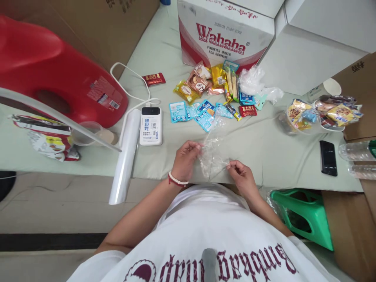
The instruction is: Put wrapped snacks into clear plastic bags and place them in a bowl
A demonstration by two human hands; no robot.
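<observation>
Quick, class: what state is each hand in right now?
Left hand: closed, pinching the clear bag.
Right hand: closed, pinching the same bag.

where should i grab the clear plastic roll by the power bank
Wrap a hand around the near end of the plastic roll, coming from the person's side: that end seems to overhang the table edge, so fingers can close round it. The left hand is nearer, though it and the right hand pinch the clear bag.

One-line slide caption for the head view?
Left hand and right hand hold a clear plastic bag at the table, snack packets and a Wahaha carton beyond.
</observation>
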